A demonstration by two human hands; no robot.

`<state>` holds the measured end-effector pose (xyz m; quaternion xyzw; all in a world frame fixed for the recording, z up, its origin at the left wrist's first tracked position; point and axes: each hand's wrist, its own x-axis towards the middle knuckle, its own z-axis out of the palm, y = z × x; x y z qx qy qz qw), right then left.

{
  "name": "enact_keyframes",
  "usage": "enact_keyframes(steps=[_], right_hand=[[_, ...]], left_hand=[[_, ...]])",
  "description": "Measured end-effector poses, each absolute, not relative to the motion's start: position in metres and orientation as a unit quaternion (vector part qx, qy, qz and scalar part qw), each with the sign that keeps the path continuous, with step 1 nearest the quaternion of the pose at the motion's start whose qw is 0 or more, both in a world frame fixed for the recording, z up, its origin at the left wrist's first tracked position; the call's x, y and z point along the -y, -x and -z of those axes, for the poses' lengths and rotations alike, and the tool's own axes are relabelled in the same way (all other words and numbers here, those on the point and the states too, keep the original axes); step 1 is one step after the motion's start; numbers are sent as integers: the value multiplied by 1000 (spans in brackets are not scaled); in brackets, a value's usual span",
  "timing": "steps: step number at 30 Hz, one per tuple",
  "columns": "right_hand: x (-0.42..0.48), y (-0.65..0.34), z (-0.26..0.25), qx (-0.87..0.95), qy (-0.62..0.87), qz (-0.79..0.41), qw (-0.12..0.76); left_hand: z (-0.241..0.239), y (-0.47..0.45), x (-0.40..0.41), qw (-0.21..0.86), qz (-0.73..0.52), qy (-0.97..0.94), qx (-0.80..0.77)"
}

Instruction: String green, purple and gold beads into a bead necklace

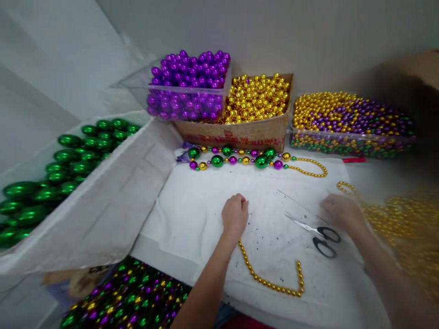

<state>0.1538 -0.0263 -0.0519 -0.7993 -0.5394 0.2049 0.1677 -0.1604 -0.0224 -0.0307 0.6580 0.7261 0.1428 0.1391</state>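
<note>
Left forearm [210,283] lies nearest, left hand [235,214] fingers curled closed, hold hidden — right hand [343,212] too blurred to tell — multicoloured necklace [217,161] looks strung, gold strand [274,287] unjoined.

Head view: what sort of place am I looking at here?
Probably a bead-stringing workbench: loose purple beads and gold beads are heaped at the back, a multicoloured strand lies in front of them, and scissors lie on the white cover.
</note>
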Motion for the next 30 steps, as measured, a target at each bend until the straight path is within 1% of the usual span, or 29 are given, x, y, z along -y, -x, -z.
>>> enact_keyframes(steps=[3,9,10,11,13,14,16,18,20,25,30], right_hand=[[30,-163,56,525,783,-252,219],[40,-165,45,485,762,-303,304],[42,-166,42,482,759,-308,312],[44,-166,40,479,758,-310,317],[47,-168,35,477,758,-308,321],[48,-169,33,478,759,-305,321],[49,-170,32,485,761,-297,311],[47,-169,32,501,764,-283,291],[41,-165,34,520,771,-258,261],[28,-148,43,549,792,-195,180],[32,-150,40,562,794,-176,152]], left_hand=[[37,153,10,128,-162,-648,-733],[36,158,-5,192,-213,-645,-708],[33,159,-5,218,-236,-640,-698],[30,159,-4,268,-284,-616,-685],[23,156,1,396,-376,-539,-641],[18,152,5,464,-408,-493,-612],[9,139,16,573,-421,-429,-557],[2,124,27,633,-398,-410,-522],[0,109,36,651,-380,-411,-512],[10,89,46,646,-361,-437,-510],[15,87,47,656,-320,-476,-491]])
